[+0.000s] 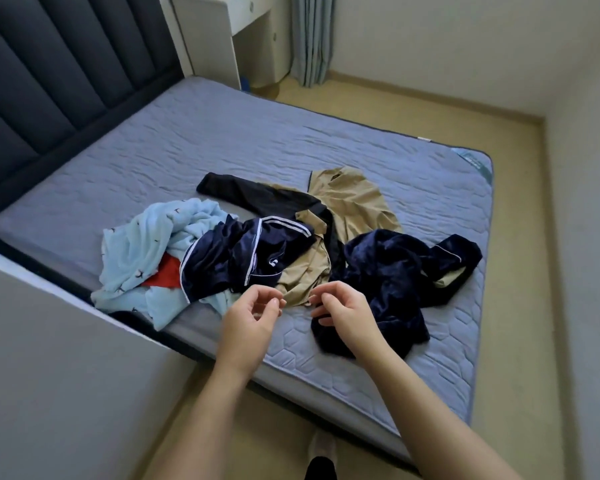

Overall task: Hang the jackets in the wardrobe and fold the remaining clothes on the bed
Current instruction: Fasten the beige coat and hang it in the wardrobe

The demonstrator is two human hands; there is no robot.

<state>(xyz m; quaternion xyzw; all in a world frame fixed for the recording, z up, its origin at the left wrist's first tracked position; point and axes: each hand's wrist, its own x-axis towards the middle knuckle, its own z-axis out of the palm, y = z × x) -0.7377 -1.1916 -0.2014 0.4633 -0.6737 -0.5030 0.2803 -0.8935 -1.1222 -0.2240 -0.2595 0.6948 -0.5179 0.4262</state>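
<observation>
left hand (253,318) and right hand (342,317) hover with fingers loosely curled, holding nothing; the tan jacket (350,199) lies on the bed (187,140) just beyond both, its length running away to the far right.

Quilted matt mattress (291,140), sheeny navy velvet jacket (385,271), fluffy pale-blue fleece (142,244), padded headboard (49,81).

We're in a home bedroom here: a wide bed with a quilted grey-blue mattress (291,140) sits against a dark navy padded headboard (66,81), with a heap of loose clothes (257,258) on top. Beyond it are a white wooden desk unit (222,36), a pale blue-grey curtain (312,39), a beige floor (516,237) and plain cream walls (447,46).
</observation>
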